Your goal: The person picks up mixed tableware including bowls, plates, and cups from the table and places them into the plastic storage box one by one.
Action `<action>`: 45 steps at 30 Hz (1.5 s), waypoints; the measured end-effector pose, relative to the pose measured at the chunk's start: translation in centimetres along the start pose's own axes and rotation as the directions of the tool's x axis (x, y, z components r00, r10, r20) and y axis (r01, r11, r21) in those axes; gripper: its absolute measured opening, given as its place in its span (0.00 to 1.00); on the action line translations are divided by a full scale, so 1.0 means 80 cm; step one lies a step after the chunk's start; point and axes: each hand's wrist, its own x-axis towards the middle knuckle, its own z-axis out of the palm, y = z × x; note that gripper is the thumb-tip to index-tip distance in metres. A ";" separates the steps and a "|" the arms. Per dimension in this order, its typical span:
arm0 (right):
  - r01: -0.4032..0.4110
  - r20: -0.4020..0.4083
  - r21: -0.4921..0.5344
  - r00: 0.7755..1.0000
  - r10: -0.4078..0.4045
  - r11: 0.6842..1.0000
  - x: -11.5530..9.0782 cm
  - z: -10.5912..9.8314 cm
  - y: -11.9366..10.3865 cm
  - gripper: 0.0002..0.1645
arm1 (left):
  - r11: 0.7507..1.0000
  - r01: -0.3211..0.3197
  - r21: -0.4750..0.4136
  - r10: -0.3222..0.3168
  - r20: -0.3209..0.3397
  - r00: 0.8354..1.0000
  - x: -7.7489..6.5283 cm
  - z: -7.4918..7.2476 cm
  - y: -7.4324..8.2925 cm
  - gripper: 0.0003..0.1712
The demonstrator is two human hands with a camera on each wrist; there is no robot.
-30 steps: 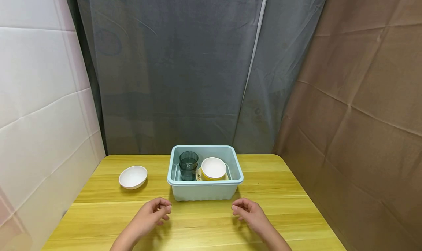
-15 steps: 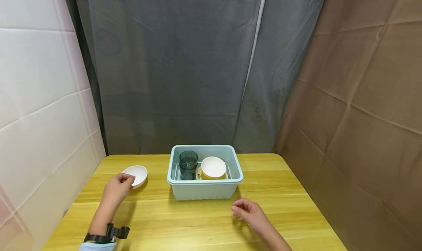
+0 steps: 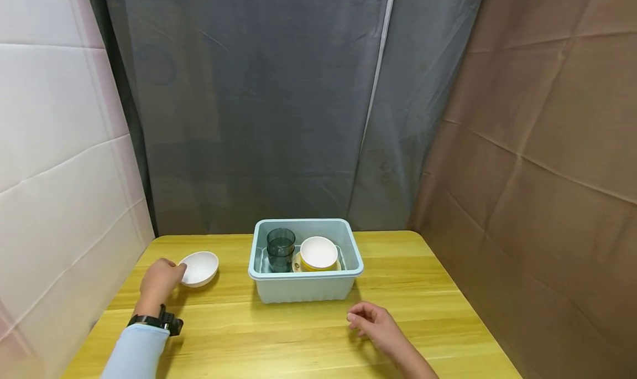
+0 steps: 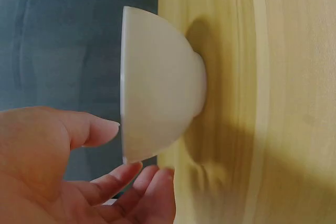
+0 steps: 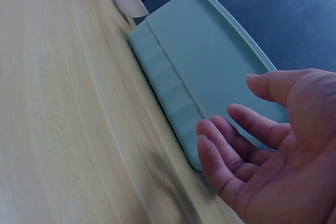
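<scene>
A white bowl [image 3: 200,269] sits upright on the left of the wooden table. At its left rim is my left hand [image 3: 160,281]. In the left wrist view, the thumb [image 4: 97,131] lies at the rim's open side and the fingers [image 4: 157,192] are by the outer wall, with no firm pinch visible. My right hand [image 3: 378,327], loosely curled and holding nothing, hovers before the right front of a light blue plastic bin [image 3: 306,286]. Stacked dark see-through cups [image 3: 281,250] stand inside it, left of another white bowl [image 3: 318,253] on a yellow one.
The bin stands in the middle of the wooden table [image 3: 278,340]. Beneath the bowls in it, part of a cream plate [image 3: 297,264] shows. Grey cloth [image 3: 259,119] hangs behind, with white cloth on the left and brown cloth on the right.
My left hand has gone from in front of the bin out to the white bowl's left rim. The right hand has stayed nearly still, and the bowl stands in place.
</scene>
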 end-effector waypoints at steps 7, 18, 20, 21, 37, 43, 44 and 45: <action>0.001 0.013 -0.006 1.000 -0.001 1.000 -0.005 -0.001 -0.002 0.21 | 0.998 0.038 -0.045 -0.036 0.031 0.999 0.009 0.007 -0.012 0.30; -0.009 0.005 -0.013 1.000 0.009 1.000 -0.009 -0.001 -0.004 0.20 | 0.993 0.001 -0.115 0.000 0.007 1.000 0.012 0.008 -0.021 0.28; -0.009 0.007 -0.015 1.000 0.009 1.000 -0.009 -0.001 -0.005 0.20 | 0.993 -0.006 -0.120 0.007 0.007 1.000 0.011 0.007 -0.021 0.28; -0.011 0.007 -0.015 1.000 0.011 1.000 -0.008 -0.001 -0.006 0.19 | 0.993 -0.012 -0.119 0.012 0.003 1.000 0.011 0.006 -0.021 0.28; -0.021 0.029 -0.018 0.999 0.021 1.000 -0.006 -0.007 -0.001 0.18 | 0.980 -0.051 -0.194 0.083 0.160 0.984 -0.065 -0.008 0.010 0.20; -0.023 0.027 -0.029 0.999 0.024 0.999 -0.005 -0.005 -0.002 0.17 | 0.971 -0.076 -0.228 0.122 0.194 0.973 -0.097 0.002 0.021 0.15; -0.020 0.026 -0.030 0.999 0.020 0.999 -0.004 -0.004 -0.003 0.17 | 0.969 -0.079 -0.232 0.127 0.198 0.972 -0.102 0.006 0.024 0.15; -0.015 0.025 -0.031 1.000 0.016 0.999 -0.004 -0.003 -0.003 0.17 | 0.969 -0.080 -0.235 0.129 0.200 0.971 -0.106 0.009 0.027 0.14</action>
